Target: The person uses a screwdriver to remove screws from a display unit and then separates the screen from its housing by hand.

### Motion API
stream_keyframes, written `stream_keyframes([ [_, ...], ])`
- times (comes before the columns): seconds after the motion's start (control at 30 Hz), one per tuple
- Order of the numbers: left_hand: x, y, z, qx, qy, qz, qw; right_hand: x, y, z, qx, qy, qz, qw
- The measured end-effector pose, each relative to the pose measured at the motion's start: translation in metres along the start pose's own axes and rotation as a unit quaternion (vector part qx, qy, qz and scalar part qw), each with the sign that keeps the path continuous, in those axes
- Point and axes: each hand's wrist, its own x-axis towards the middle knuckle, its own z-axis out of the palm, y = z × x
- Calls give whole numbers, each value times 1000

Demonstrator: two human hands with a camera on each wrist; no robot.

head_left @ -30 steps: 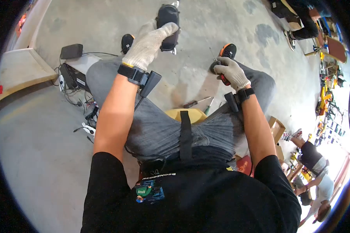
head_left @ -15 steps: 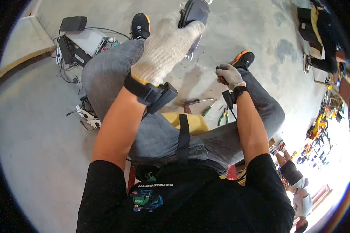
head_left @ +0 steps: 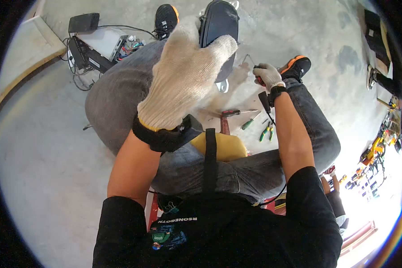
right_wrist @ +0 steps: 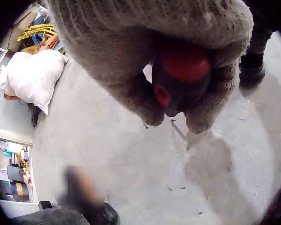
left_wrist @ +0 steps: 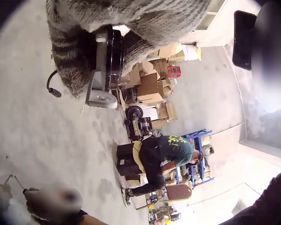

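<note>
My gloved left hand [head_left: 183,76] grips a black oblong case [head_left: 221,24] from its side, the thumb lying across its upper face. In the left wrist view the case [left_wrist: 114,58] shows edge-on, with a pale bracket [left_wrist: 102,98] at its end; the palm side of the grip is partly hidden. Right of the case and apart from it, my gloved right hand [head_left: 269,75] holds a screwdriver [right_wrist: 185,70] by its red and black handle. The fingers curl round that handle, and its thin shaft points away over the floor.
Between the legs lie a red-handled screwdriver [head_left: 231,113], a green screwdriver [head_left: 247,124] and green pliers [head_left: 265,133] near a yellow seat [head_left: 230,149]. Small dark bits [right_wrist: 172,121] dot the floor. At left are a black box [head_left: 84,22], cables and electronics. Another person [left_wrist: 171,150] bends over farther off.
The left hand has brought the case up and closer to the head camera, so both look larger. The right hand keeps its hold on the screwdriver. The head view has shifted.
</note>
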Motion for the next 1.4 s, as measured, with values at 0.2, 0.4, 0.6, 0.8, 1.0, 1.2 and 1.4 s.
stream_keyframes([
  [0.2, 0, 1, -1, 17, -7, -67, 998, 15, 13, 3, -4, -6, -4, 1000],
  [0.4, -3, 6, -3, -39, 0, -24, 999, 10, 13, -1, 9, 5, -2, 1000],
  [0.6, -2, -5, -8, -141, 0, 33, 989, -17, 0, -12, -2, 2, -52, 999],
  [0.8, 12, -18, -4, -221, -80, 114, 965, -100, -38, -19, 8, 35, -96, 995],
  [1.0, 17, -31, 4, -201, -160, 143, 956, -200, -52, -31, 65, 5, -202, 977],
  [1.2, 2, -44, 20, -176, -167, 163, 956, -292, -46, -21, 214, -95, -267, 935],
  [1.4, -19, -49, 32, -159, -256, 125, 945, -304, -31, -14, 234, -122, -285, 921],
])
